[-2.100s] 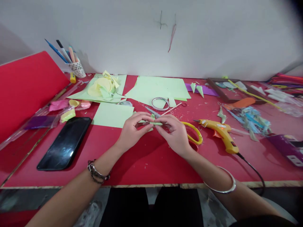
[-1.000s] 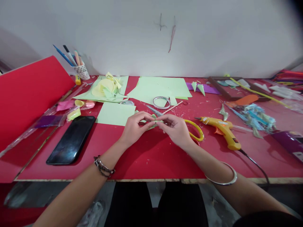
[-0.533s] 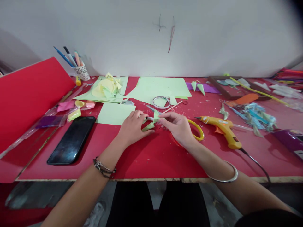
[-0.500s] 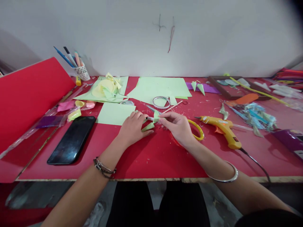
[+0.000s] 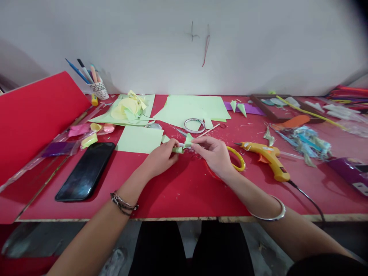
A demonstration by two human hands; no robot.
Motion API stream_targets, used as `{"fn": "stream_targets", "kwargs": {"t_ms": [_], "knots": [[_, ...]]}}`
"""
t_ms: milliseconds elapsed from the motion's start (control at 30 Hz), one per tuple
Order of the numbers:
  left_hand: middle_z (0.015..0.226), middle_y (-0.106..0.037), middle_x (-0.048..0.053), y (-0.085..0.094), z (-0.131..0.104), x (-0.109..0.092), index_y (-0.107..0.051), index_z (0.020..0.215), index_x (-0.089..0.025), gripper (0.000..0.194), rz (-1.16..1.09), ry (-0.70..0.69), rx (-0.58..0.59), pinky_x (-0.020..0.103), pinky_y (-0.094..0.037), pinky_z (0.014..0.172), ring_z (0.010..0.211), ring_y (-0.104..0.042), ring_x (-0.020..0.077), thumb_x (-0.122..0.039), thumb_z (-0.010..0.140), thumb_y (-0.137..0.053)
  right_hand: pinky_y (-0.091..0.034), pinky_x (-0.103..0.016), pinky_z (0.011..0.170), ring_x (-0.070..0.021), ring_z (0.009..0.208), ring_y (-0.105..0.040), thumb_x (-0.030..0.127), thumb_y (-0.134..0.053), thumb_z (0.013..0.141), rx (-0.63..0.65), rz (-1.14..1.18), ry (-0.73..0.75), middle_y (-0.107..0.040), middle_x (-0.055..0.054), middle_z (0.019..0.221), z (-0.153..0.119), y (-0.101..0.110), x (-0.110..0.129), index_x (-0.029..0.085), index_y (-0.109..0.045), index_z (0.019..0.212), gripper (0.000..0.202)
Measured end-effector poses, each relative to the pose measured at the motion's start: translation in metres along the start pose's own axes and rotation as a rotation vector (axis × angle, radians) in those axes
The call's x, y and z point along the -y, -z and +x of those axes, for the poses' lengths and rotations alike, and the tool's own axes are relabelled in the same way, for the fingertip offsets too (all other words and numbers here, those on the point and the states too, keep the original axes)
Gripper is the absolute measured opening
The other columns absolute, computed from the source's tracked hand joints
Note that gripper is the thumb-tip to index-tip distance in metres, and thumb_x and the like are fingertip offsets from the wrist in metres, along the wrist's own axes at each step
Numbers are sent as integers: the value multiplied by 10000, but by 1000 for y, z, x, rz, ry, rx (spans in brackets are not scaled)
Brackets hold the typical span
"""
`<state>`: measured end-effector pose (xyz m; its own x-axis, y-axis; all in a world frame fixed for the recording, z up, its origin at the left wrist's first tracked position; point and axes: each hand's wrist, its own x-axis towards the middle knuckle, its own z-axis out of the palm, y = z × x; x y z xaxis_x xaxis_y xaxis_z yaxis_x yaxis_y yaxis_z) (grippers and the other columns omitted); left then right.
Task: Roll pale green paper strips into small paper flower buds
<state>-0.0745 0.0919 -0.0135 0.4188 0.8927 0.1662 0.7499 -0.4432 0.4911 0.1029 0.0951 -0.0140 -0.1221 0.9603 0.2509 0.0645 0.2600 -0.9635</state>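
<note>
Between the fingertips of both hands, low over the middle of a red bench [image 5: 184,191], a small folded green paper piece [image 5: 188,140] sits on a thin white stick [image 5: 181,145]. The left hand [image 5: 161,156] pinches a second green paper scrap [image 5: 177,150] and the near end of the stick, its fingers [image 5: 172,145] closed on them. The right hand [image 5: 214,153] meets it from the other side, its fingers [image 5: 198,142] clenched on the folded piece. Both hands touch at the fingertips.

Just behind the right hand's fingers lie yellow-handled scissors [image 5: 237,161], partly hidden by the hand. Beyond the fingertips, a roll of clear tape [image 5: 194,125] rests on a large sheet of green paper [image 5: 195,107], and a smaller green sheet [image 5: 139,139] lies just to the left of the left hand's fingers. Well to the right of the fingers, a yellow glue gun [image 5: 268,159] lies on its side with its cord trailing to the bench edge. Well to the left, a black phone [image 5: 86,170] lies face up. Farther back on that side, yellow paper cuttings [image 5: 128,108] are heaped on more green paper, and a patterned cup of pens [image 5: 98,90] stands by the wall. Two small green paper cones [image 5: 238,107] lie on a purple sheet, far beyond the right hand's fingers.
</note>
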Motion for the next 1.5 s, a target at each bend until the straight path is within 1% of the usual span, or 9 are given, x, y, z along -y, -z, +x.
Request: {"fn": "stream_targets", "kwargs": {"t_ms": [167,300,433,567,833,1067,1233,1333,1500], "knots": [[721,-467,-6,-1,0,-3,-352,905,-198,90,-109,10,-18,254,-360,586,645,-487,148,-189,816,-362,-502,-264,680,-124,735,-604,232,-625,692,-5,-9,104,-639,-23,793,-2,-1,1,166,-631,789,117],[704,-449,-13,-4,0,-6,-347,897,-194,75,-131,-23,-33,246,-345,579,627,-471,140,-205,825,-365,-510,-262,683,-124,763,-601,214,-610,704,-42,-56,212,-630,-22,821,-4,-3,3,179,-639,788,96],[678,-432,-20,-7,0,-10,-347,868,-193,60,-161,-30,-45,244,-337,564,596,-450,133,-241,837,-363,-518,-258,676,-124,779,-591,208,-611,705,-23,-105,277,-620,-23,834,-6,-5,6,190,-651,784,91],[683,-431,-14,-8,1,-14,-346,825,-195,73,-186,-43,-36,247,-342,566,606,-436,133,-262,853,-336,-528,-280,718,-133,821,-587,194,-608,711,10,-115,293,-604,-24,873,-7,-6,8,211,-655,790,93],[670,-430,-20,-7,1,-15,-352,814,-194,95,-148,-23,-118,228,-332,543,586,-437,122,-282,850,-354,-529,-279,712,-136,820,-584,190,-604,719,7,-120,290,-587,-25,888,-7,-5,6,216,-654,786,88],[702,-483,8,-8,0,-14,-351,873,-183,82,-87,-43,-107,238,-339,548,608,-488,146,-262,850,-350,-503,-287,723,-151,847,-576,193,-580,741,15,-246,360,-594,-31,899,-9,-6,10,220,-660,784,94],[708,-495,20,-8,0,-13,-346,875,-181,86,-69,-40,-99,238,-342,534,614,-501,155,-264,854,-348,-499,-295,742,-156,880,-577,204,-564,753,43,-278,348,-602,-30,943,-9,-5,12,232,-664,790,111],[693,-492,22,-8,0,-12,-354,861,-179,89,-59,-44,-91,243,-338,525,600,-496,157,-267,855,-347,-490,-309,776,-153,855,-590,202,-562,755,51,-282,359,-629,-21,891,-10,-5,11,235,-664,786,112],[698,-498,25,-8,1,-12,-372,792,-185,80,-83,-67,-67,254,-363,556,628,-493,156,-233,850,-343,-494,-312,760,-150,820,-597,187,-552,756,50,-299,382,-645,-8,843,-11,-5,11,241,-650,788,116]]}}
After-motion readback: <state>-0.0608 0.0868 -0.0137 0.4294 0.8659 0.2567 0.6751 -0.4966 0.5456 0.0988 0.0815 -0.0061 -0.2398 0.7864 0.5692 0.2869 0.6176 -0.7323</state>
